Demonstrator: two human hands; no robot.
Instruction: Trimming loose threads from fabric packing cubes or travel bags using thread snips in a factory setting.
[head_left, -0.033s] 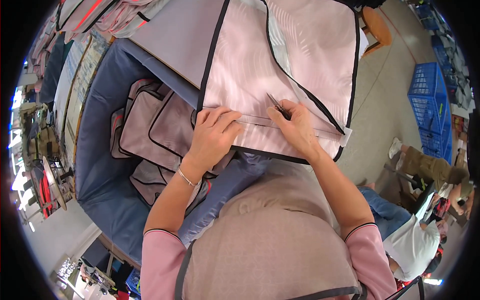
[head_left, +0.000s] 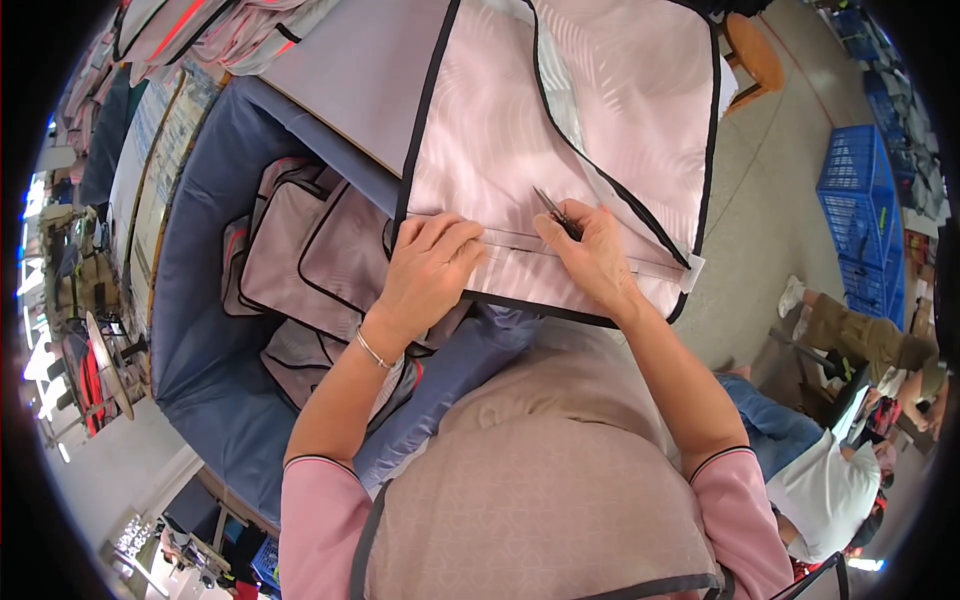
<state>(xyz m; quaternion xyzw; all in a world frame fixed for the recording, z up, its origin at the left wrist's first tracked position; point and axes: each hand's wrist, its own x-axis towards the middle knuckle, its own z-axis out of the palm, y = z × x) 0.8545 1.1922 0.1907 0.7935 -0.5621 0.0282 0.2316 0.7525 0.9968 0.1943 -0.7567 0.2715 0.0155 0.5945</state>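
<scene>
A pale pink fabric piece (head_left: 480, 130) with black edge binding is spread before me, with a seam across its lower part and a black-edged slanting flap on its right. My right hand (head_left: 595, 255) is closed around small dark thread snips (head_left: 562, 218), blades pointing up and left over the cloth. At the left end of the seam, my left hand (head_left: 428, 268) pinches the fabric by its bound edge, its fingers bent and close together. A small white label (head_left: 692, 275) sticks out at the seam's right end.
To my left a blue cloth-lined bin (head_left: 205, 340) holds several pink black-edged pieces (head_left: 285, 245). More such pieces (head_left: 215, 35) are piled at the far left. Blue crates (head_left: 858, 215) and a wooden stool (head_left: 752, 62) stand on the right. Other people (head_left: 825, 480) sit at the lower right.
</scene>
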